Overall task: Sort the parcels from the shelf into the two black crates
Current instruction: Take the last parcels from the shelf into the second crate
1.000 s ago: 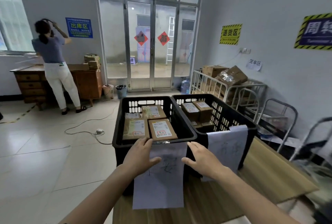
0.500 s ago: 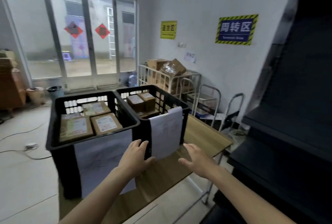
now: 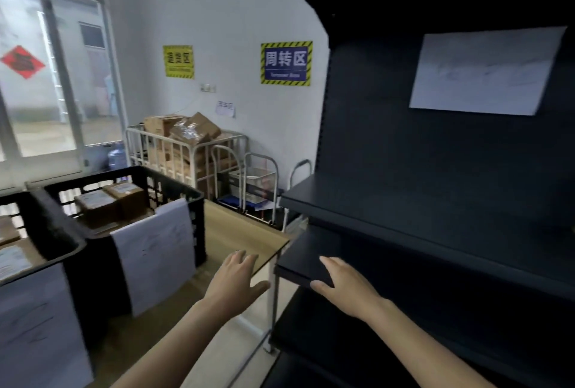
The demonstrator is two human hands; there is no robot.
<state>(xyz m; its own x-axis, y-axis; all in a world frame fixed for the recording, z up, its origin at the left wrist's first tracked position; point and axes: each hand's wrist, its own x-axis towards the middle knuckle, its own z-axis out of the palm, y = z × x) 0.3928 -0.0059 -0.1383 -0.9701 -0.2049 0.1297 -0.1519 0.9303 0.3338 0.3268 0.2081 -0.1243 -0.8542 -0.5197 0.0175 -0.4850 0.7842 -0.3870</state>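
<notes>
A black metal shelf [image 3: 435,210] fills the right side; its visible boards show no parcels, and a white paper sheet [image 3: 485,70] hangs on its back panel. Two black crates stand on a wooden table [image 3: 236,232] at the left: the right crate [image 3: 186,194] holds brown parcels [image 3: 109,204], and the left crate [image 3: 53,232], cut off by the frame edge, holds flat parcels [image 3: 12,257]. My left hand [image 3: 236,282] hovers open over the table's corner. My right hand [image 3: 345,288] is open at the front edge of a shelf board. Neither hand holds anything.
White paper labels [image 3: 155,250] hang on the crates' fronts. A white wire cage [image 3: 186,151] of cardboard boxes and folded metal trolleys [image 3: 258,188] stand against the back wall. Glass doors [image 3: 46,76] are at the left. A narrow gap separates table and shelf.
My view has swung right from the crates to the shelf. Both hands moved away from the crates' front rim, still open and holding nothing; the right hand now reaches the shelf edge.
</notes>
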